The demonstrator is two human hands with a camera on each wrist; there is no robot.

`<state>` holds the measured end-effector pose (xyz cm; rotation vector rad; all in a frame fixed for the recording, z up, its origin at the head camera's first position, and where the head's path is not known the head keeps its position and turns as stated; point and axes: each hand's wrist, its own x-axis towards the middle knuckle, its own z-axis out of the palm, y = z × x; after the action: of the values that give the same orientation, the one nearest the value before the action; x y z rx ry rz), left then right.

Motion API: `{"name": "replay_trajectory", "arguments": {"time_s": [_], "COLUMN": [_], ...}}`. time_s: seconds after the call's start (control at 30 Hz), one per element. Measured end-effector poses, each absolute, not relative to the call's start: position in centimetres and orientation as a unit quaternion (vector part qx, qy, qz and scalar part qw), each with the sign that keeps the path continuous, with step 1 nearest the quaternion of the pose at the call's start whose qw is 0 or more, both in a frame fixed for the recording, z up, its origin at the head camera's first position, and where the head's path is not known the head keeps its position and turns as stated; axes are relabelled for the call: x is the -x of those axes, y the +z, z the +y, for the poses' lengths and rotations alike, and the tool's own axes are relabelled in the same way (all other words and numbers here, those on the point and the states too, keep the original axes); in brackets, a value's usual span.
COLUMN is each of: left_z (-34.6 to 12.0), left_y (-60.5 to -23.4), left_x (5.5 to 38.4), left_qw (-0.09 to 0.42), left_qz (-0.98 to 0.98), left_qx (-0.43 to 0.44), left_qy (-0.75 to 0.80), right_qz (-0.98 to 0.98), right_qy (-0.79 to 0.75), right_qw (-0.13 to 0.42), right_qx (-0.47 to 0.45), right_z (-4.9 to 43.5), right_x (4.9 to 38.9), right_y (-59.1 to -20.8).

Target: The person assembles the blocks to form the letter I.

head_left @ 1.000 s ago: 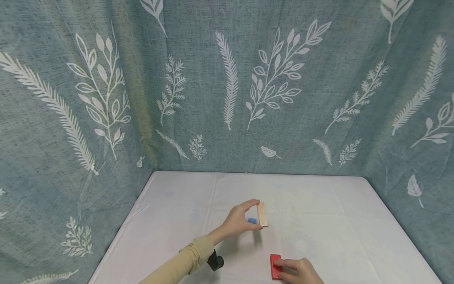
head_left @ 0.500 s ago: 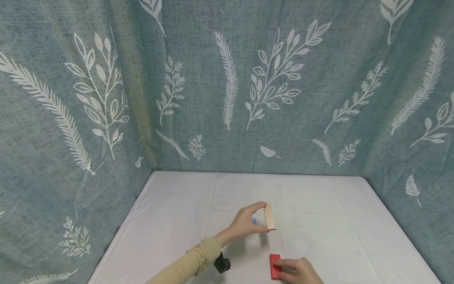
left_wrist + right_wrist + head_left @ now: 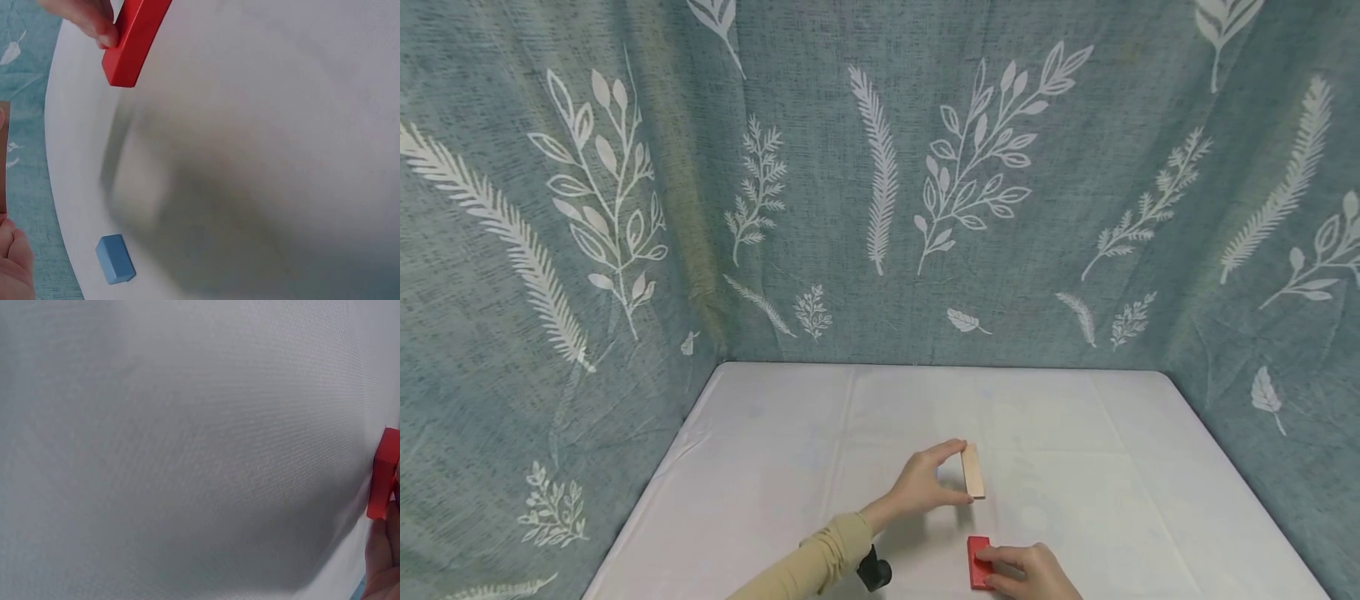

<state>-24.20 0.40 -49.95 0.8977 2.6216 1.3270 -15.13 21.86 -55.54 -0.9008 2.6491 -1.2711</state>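
My left hand (image 3: pixel 919 485) pinches a pale wooden block (image 3: pixel 973 471) by its two ends, thumb at the near end and fingers at the far one. A shadow lies on the tabletop below it, apart from the block. At the lower middle of the head view, my right hand (image 3: pixel 1028 570) grips a red block (image 3: pixel 979 562) by its side; whether that block touches the table I cannot tell. The left wrist view shows a small blue block (image 3: pixel 116 259) lying on the white cloth, mostly hidden behind my left hand in the head view.
A white cloth covers the table (image 3: pixel 1120 467). Blue-green curtains (image 3: pixel 917 183) with white leaf prints stand behind it and at both sides. A black camera mount (image 3: pixel 874 570) hangs below my left wrist.
My left hand has carried the wooden block to the right and then nearer to me, towards the red block. The blue block has become mostly covered. My right hand has stayed nearly still.
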Motion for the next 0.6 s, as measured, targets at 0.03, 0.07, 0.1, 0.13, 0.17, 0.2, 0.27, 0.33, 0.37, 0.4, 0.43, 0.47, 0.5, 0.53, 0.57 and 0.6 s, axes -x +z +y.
{"name": "replay_trajectory", "arguments": {"time_s": [0.03, 0.07, 0.1, 0.13, 0.17, 0.2, 0.27, 0.33, 0.37, 0.4, 0.43, 0.47, 0.5, 0.53, 0.57, 0.6], "left_z": [0.4, 0.5, 0.5, 0.6, 0.6, 0.6, 0.7, 0.7, 0.7, 0.7, 0.7, 0.7, 0.7, 0.7, 0.7, 0.7], "left_y": [-50.0, -50.1, -50.2, -50.3, -50.4, -50.4, -50.6, -50.7, -50.8, -50.9, -51.0, -51.1, -51.2, -51.4, -51.5, -51.6], "left_x": [24.2, 24.1, 24.1, 24.0, 24.0, 24.0, 23.9, 23.9, 23.9, 23.9, 23.8, 23.8, 23.8, 23.8, 23.8, 23.8], "left_qw": [0.034, 0.033, 0.036, 0.036, 0.038, 0.042, 0.048, 0.052, 0.054, 0.056, 0.057, 0.057, 0.056, 0.055, 0.053, 0.05], "left_qz": [0.853, 0.853, 0.854, 0.855, 0.856, 0.855, 0.856, 0.856, 0.855, 0.855, 0.855, 0.855, 0.856, 0.857, 0.858, 0.859], "left_qx": [-0.293, -0.294, -0.292, -0.291, -0.29, -0.287, -0.284, -0.282, -0.281, -0.28, -0.281, -0.281, -0.282, -0.284, -0.286, -0.29], "left_qy": [0.43, 0.429, 0.429, 0.427, 0.427, 0.429, 0.43, 0.43, 0.432, 0.433, 0.433, 0.432, 0.43, 0.426, 0.423, 0.419], "right_qz": [0.862, 0.862, 0.862, 0.862, 0.863, 0.863, 0.863, 0.863, 0.863, 0.862, 0.862, 0.862, 0.862, 0.861, 0.861, 0.86], "right_qy": [-0.415, -0.416, -0.418, -0.42, -0.421, -0.422, -0.424, -0.424, -0.423, -0.422, -0.422, -0.421, -0.422, -0.422, -0.422, -0.422], "right_qw": [0.037, 0.04, 0.047, 0.053, 0.057, 0.061, 0.064, 0.061, 0.057, 0.053, 0.049, 0.046, 0.045, 0.043, 0.039, 0.036], "right_qx": [0.29, 0.288, 0.283, 0.279, 0.275, 0.271, 0.269, 0.27, 0.271, 0.274, 0.276, 0.277, 0.278, 0.28, 0.283, 0.286], "right_z": [21.8, 21.8, 21.8, 21.8, 21.8, 21.8, 21.8, 21.8, 21.8, 21.8, 21.8, 21.8, 21.8, 21.8, 21.8, 21.9], "right_x": [15.1, 15.1, 15.1, 15.1, 15.2, 15.2, 15.1, 15.1, 15.1, 15.1, 15.1, 15.2, 15.2, 15.2, 15.2, 15.2], "right_y": [-55.5, -55.5, -55.5, -55.4, -55.4, -55.3, -55.3, -55.3, -55.3, -55.4, -55.5, -55.5, -55.6, -55.6, -55.7, -55.7]}}
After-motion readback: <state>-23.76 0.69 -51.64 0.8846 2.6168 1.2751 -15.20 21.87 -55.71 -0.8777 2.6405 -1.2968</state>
